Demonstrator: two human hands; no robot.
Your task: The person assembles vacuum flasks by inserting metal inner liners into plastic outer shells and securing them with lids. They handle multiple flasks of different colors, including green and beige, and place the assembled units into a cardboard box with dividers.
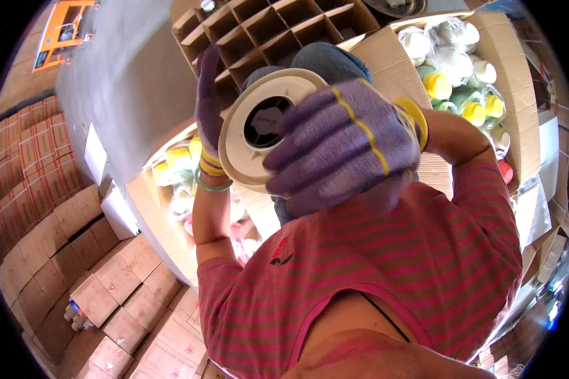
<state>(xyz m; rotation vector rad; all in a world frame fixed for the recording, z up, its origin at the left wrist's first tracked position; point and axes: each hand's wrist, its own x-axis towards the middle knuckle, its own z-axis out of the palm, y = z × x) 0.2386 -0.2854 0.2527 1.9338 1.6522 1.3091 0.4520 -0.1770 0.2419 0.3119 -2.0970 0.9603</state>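
Head view shows gloved left hand point(207, 104) and right hand point(341, 148) gripping a cream lid point(259, 129); keeping both grips even would steady it.

A round lid point(265, 126) sits between the left hand point(210, 107) and the right hand point(338, 142), held above a divided carton point(265, 28). To the right, an open box point(512, 76) holds bagged cups point(452, 57). Sealed cartons point(117, 278) are stacked at lower left, beside another open box point(158, 215).
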